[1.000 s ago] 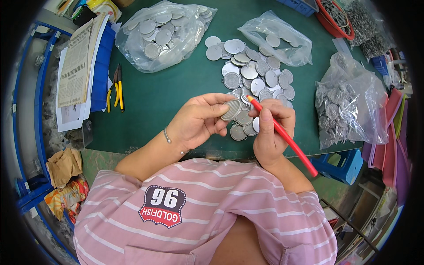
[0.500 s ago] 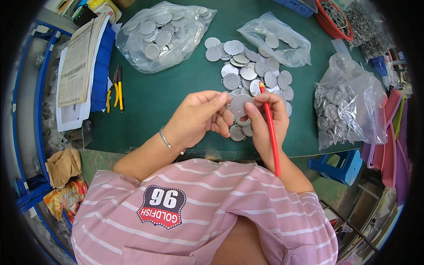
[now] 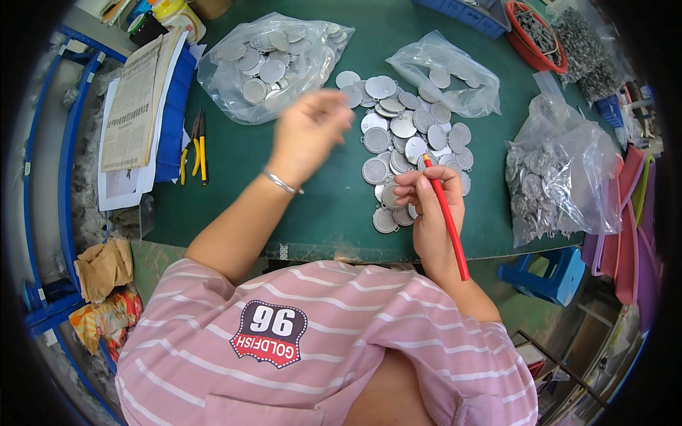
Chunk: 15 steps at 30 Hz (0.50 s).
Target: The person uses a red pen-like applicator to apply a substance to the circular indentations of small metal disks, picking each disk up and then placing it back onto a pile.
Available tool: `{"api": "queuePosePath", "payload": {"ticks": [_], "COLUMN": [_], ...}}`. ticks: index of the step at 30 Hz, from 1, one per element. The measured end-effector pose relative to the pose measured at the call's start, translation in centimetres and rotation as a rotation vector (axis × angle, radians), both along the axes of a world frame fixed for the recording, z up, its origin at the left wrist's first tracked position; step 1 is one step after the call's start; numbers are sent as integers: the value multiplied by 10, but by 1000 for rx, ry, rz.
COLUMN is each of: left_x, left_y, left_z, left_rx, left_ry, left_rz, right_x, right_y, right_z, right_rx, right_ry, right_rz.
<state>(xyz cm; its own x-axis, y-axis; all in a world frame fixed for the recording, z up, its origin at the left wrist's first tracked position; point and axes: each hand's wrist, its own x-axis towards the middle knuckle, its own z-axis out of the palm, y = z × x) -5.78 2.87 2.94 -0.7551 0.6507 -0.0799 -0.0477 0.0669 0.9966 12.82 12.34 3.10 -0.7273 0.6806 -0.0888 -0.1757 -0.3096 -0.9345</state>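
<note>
Over the green table, my left hand [image 3: 309, 131] hovers between the clear plastic bag of grey metal discs [image 3: 272, 69] and the loose pile of discs [image 3: 403, 126]. Motion smears its fingers, so whether a disc is in them does not show. My right hand [image 3: 439, 213] is closed around a red pencil [image 3: 450, 226], its tip pointing away from me. That hand is at the near right side of the pile. Round and flat, the discs have small lugs on their rims; some overlap each other.
A small clear bag [image 3: 447, 71] holding a few discs lies behind the pile. On the right are a bag of metal parts [image 3: 543, 177] and a red basket [image 3: 513, 32]. Yellow-handled pliers [image 3: 198, 153] lie left, beside a blue bin [image 3: 177, 106]. A blue stool [image 3: 543, 280] stands below the table edge.
My left hand has moved away from my right, up and to the left. The disc between both hands is no longer seen there. My right hand still has the pencil.
</note>
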Motion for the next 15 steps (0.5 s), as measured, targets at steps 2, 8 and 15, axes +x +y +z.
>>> {"api": "queuePosePath", "payload": {"ticks": [2,8,15], "left_x": [17,24,18], "left_y": [12,31,21], "left_z": [-18,-33,-28], "left_rx": [-318,-410,-180], "left_ry": [541,848,869], "left_rz": [-194,-165,-194], "right_x": [-1,2,-11], "right_y": [-1,3,11], "right_z": [-1,-1,-12], "right_rx": [10,85,456], "right_ry": [-2,-20,-80], "right_rz": [6,-13,-60]}}
